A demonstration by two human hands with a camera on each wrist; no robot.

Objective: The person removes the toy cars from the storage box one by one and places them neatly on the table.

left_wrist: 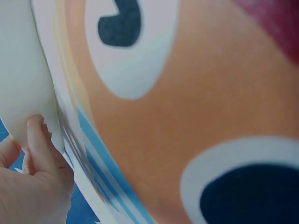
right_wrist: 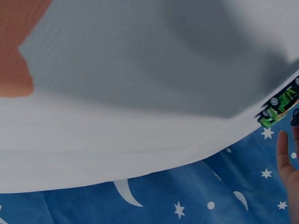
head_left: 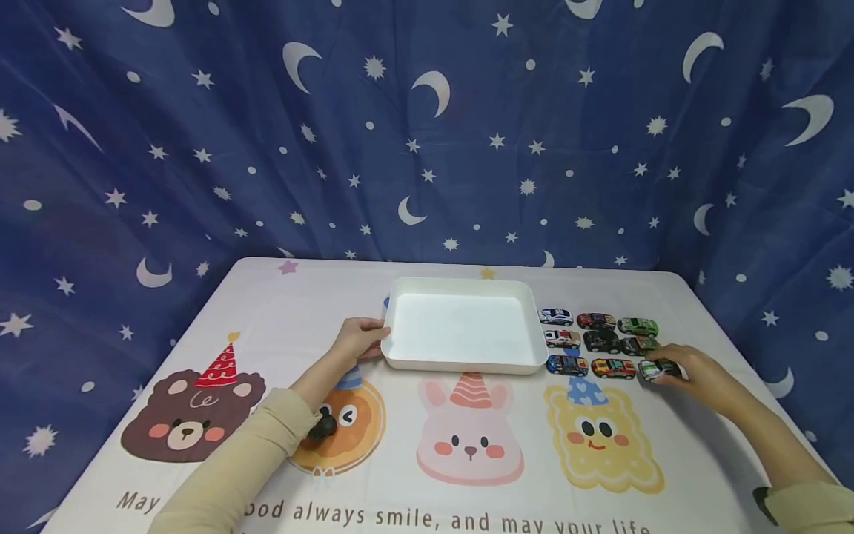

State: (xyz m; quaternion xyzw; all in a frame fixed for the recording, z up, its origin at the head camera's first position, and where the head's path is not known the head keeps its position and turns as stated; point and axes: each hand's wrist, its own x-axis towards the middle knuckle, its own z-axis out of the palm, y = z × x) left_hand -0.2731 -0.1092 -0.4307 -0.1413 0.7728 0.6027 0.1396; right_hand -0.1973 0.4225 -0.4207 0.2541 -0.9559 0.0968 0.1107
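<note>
A shallow white tray with rounded corners lies at the middle of the table. My left hand grips its left wall; in the left wrist view, the fingers of that hand bend at the tray's edge. To the right of the tray stand toy cars in three rows. At the front right of this group my right hand pinches a white, green and black toy car. The right wrist view shows only part of this hand, beside a green toy car.
Closest to the right hand are a red and yellow toy car and a dark green one. A blue toy car stands right by the tray's corner. The tablecloth has printed animals, and a blue star-patterned curtain hangs behind the table.
</note>
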